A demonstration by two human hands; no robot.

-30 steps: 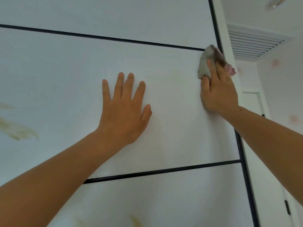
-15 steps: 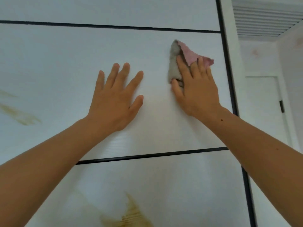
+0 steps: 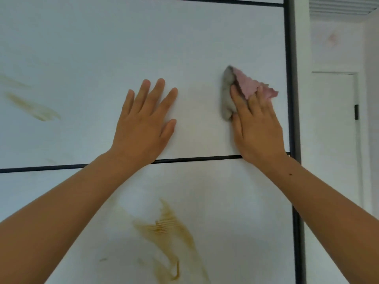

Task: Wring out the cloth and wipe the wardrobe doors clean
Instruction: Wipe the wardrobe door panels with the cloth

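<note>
The cloth, a crumpled rag that was pink on one face and grey on the other, lay flat against the upper panel of the door, near its right edge and above the black seam. The right hand pressed it there. Its grip was spread, the fingers nearly straight on the fabric and the thumb beside the grey fold, pinching nothing. The left hand was braced flat on the same panel, fingers fanned, well clear of the cloth.

The rag looked soft, light and limp, probably damp. Under a flat palm it would likely bunch and slip on the smooth, stiff panel, so it would be surer to gather the loose pink edge under the fingertips. A brown smear marked the lower panel and a fainter streak lay far left, so wiping seemed far from finished.
</note>
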